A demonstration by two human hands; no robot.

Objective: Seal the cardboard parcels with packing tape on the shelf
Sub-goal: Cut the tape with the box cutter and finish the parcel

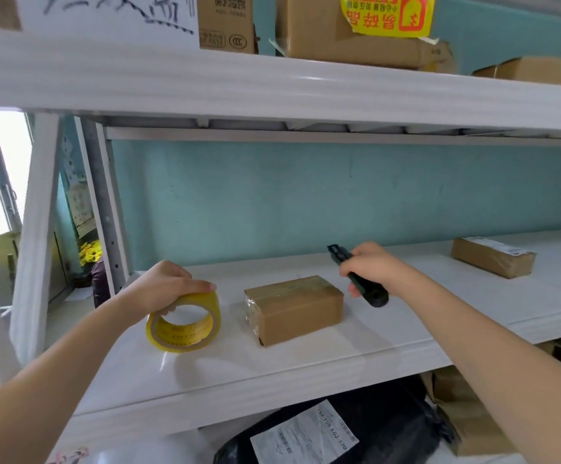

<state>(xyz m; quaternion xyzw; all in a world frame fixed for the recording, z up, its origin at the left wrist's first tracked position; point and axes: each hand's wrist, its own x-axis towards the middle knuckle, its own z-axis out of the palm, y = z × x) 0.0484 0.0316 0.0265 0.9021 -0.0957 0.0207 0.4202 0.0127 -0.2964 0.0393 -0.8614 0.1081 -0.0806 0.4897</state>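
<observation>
A small brown cardboard parcel [297,309] sits on the white shelf [306,366], with clear tape along its top and left end. To its left my left hand [167,284] grips a yellow roll of packing tape [185,324] that stands on edge on the shelf. My right hand [371,266] holds a black utility knife [359,279] just right of and slightly behind the parcel, above the shelf. A second, flatter parcel [493,261] with a label lies farther right on the same shelf.
The upper shelf [272,85] overhangs close above and carries several cardboard boxes, one with a yellow sticker [386,15]. Below, a black mailer bag with a white label [322,437] and more boxes [466,416] lie. A shelf upright [34,236] stands at the left.
</observation>
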